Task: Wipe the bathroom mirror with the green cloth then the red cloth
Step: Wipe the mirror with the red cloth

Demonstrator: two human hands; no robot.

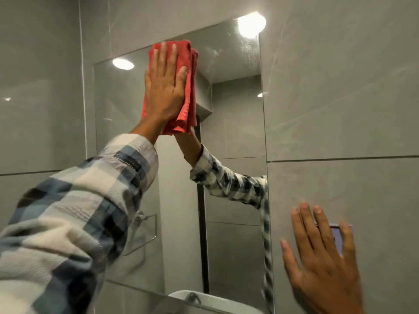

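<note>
The frameless bathroom mirror (235, 137) hangs on the grey tiled wall. My left hand (164, 87) is raised high, palm flat, pressing a folded red cloth (188, 91) against the glass near the mirror's top edge. Its reflection and a checked sleeve show just to the right. My right hand (322, 261) rests flat with fingers spread on the wall tile right of the mirror, over a small purple object (336, 236). Smears and droplets remain on the glass at the upper right. No green cloth is in view.
A white basin with a tap (192, 299) shows at the bottom, below the mirror. A glass shelf (145, 232) appears reflected at the lower left of the mirror. Ceiling lights glare at the mirror's top right corner (250, 23).
</note>
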